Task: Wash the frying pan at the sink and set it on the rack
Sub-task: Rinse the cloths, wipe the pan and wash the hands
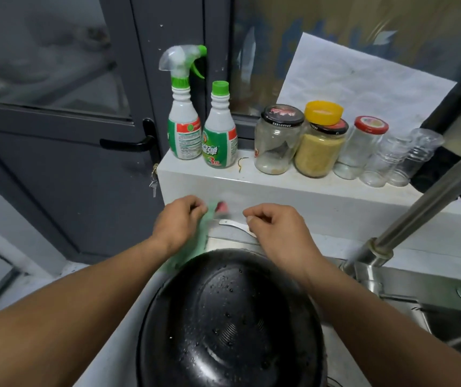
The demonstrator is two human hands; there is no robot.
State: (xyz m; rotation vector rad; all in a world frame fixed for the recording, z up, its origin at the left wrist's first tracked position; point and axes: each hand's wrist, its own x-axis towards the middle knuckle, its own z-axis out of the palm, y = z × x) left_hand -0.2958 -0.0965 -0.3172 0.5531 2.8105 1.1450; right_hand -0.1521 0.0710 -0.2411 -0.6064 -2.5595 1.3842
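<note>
Frying pan (229,319) lies wet and upside down on the bench (106,347), left of the sink (446,325), directly below and nearer the viewer than both hands. No handle visible, so long axis can't be told.

Left hand (177,222): grip curled, pinching a green cloth (198,241) that hangs toward the pan rim. Right hand (276,227): grip curled, fingertips at a white strip (237,226); whether it holds it is unclear.

Both hands about equally near the pan's far rim.

Cleaner bottle (220,135) label reads "弹" and "3"; spray bottle (183,113) text is illegible.
</note>
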